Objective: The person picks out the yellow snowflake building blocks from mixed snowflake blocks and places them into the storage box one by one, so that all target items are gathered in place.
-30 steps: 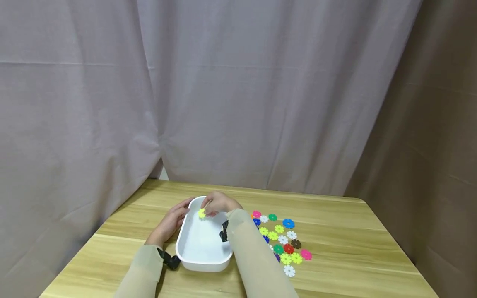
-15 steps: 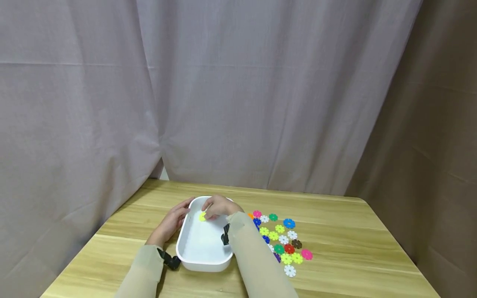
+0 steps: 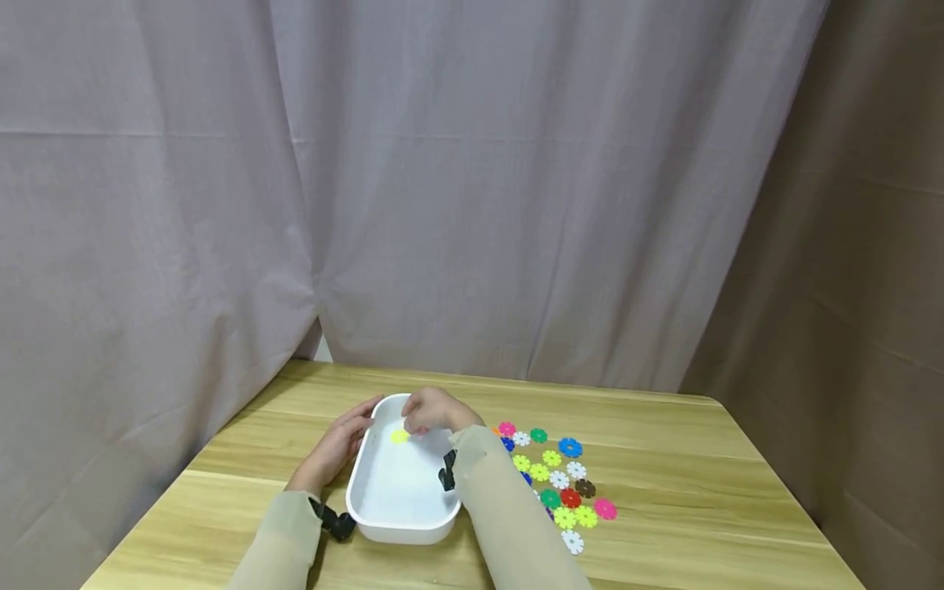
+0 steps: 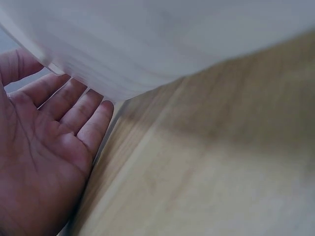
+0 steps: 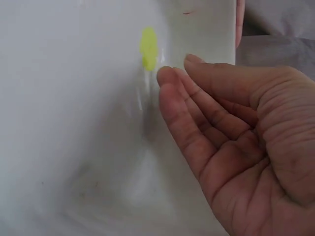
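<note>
A white plastic tub with rounded corners stands on the wooden table. At its far end, inside, lies a yellow notched snowflake disc, a blurred yellow shape in the right wrist view. My right hand hovers inside the tub beside this disc; its loosely bent fingers hold nothing, and the fingertips are apart from the disc. My left hand is at the tub's left side. In the left wrist view its nearly straight fingers touch the outer wall below the rim.
Several flat snowflake discs in many colours lie to the right of the tub, such as a blue one, a red one and a pink one. My right sleeve hides part of the group. A grey curtain hangs behind the table.
A second ago my right fingers pinched the yellow disc over the tub; they have let it go and it lies inside. The left hand stays at the tub's side.
</note>
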### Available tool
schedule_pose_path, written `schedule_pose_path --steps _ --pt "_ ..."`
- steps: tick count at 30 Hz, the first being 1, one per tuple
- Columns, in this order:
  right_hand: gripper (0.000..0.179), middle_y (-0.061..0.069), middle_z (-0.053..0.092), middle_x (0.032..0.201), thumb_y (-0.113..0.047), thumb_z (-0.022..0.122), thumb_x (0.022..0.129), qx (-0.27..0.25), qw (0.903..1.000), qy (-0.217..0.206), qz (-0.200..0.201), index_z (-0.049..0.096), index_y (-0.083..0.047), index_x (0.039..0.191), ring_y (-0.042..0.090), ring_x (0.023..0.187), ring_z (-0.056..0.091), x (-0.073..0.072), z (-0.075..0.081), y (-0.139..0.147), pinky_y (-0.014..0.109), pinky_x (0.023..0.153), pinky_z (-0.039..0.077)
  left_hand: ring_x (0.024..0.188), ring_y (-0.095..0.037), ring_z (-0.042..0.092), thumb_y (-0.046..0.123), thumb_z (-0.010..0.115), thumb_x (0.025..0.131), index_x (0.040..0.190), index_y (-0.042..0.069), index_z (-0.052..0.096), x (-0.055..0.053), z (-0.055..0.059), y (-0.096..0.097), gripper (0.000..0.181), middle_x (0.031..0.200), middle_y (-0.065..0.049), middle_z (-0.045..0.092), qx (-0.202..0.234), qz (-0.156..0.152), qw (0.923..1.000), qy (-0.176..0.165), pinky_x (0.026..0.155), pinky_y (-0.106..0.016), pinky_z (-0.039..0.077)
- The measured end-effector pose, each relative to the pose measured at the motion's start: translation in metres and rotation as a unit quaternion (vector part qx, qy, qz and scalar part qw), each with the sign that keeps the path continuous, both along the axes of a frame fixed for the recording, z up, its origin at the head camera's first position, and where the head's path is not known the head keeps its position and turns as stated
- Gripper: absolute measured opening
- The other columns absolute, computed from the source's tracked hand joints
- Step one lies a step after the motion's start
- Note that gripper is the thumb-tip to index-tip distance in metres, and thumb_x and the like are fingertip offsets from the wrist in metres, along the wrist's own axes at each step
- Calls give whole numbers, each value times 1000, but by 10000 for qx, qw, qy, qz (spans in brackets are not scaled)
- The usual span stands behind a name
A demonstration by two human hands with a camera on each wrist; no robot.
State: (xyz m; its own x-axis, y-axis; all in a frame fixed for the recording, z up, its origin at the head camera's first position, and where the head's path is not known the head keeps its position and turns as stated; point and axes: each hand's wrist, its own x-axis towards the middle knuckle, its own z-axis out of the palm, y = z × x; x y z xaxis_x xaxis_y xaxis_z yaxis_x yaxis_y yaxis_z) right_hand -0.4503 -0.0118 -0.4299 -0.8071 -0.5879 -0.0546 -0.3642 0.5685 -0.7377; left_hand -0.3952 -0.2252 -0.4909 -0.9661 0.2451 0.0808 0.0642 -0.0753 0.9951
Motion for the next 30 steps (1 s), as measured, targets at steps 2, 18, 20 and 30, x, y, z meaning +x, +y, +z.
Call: schedule_pose_path --steps 2,18,20,30 --pt "22 4 71 82 -2 71 88 -98 9998 144 15 71 4 108 24 76 68 0 2 -1 31 70 57 141 -27 38 11 41 101 159 6 28 0 0 -1 59 163 -16 27 -4 -4 10000 0 103 -28 47" --pt "18 2 72 89 -18 69 95 -267 9970 655 304 72 -4 107 29 93 71 4 27 10 28 74 57 145 -26 33 10 42 101 159 5 26 -4 2 1 60 164 -15 24 259 -197 9994 93 107 -23 42" --pt "18 2 73 90 -19 67 96 -270 9964 721 341 72 -5 106 32 96 70 6 34 12 29 75 57 145 -27 32 10 42 101 159 4 27 -4 2 1 60 164 -16 25 250 -204 9994 110 108 -24 42" --pt "21 -4 73 90 -26 68 97 -317 9922 1177 242 73 -10 110 28 95 70 13 57 43 34 81 56 144 -28 33 10 45 100 159 4 26 -9 3 0 62 164 -17 23 249 -232 9993 167 108 -26 43"
